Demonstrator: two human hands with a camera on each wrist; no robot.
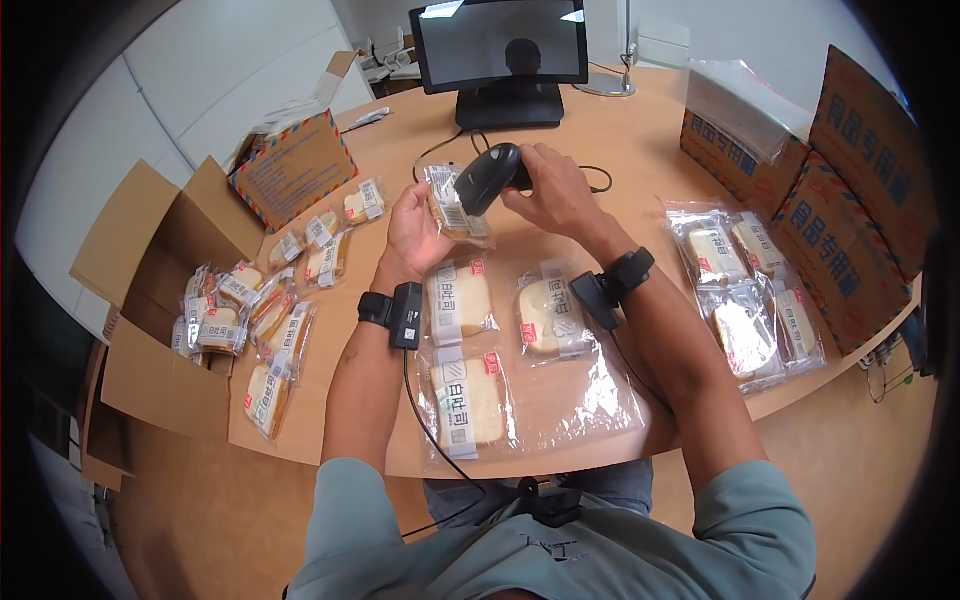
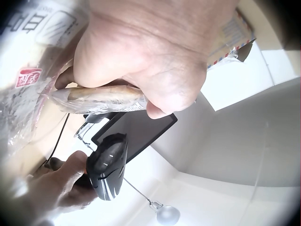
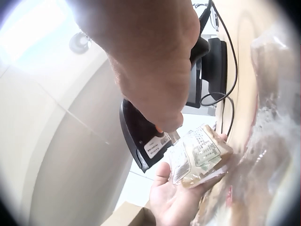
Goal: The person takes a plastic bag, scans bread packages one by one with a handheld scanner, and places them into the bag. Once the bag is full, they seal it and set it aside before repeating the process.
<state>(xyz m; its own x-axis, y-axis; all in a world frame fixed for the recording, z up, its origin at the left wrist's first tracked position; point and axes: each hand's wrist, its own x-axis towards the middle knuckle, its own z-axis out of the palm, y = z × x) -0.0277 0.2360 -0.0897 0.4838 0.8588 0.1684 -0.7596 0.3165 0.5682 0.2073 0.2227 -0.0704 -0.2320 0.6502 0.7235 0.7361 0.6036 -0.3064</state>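
My left hand [image 1: 412,238] holds a wrapped pack of sliced bread [image 1: 446,205], its printed label side facing up. The thumb lies along the pack's edge, and in the right wrist view the pack [image 3: 200,155] rests across the fingers. With my right hand [image 1: 560,195] I grip a black barcode scanner [image 1: 489,178] by its handle, its head tipped over the pack's label. Under both arms, three more bread packs [image 1: 468,400] lie in a large clear plastic bag [image 1: 600,400] on the table.
At left, an open cardboard box [image 1: 150,350] has bread packs [image 1: 268,395] in and around it. On the right lies a filled clear bag [image 1: 745,295] beside printed cartons [image 1: 835,240]. A monitor [image 1: 500,45] stands at the back, the scanner's cable [image 1: 602,180] on the table before it.
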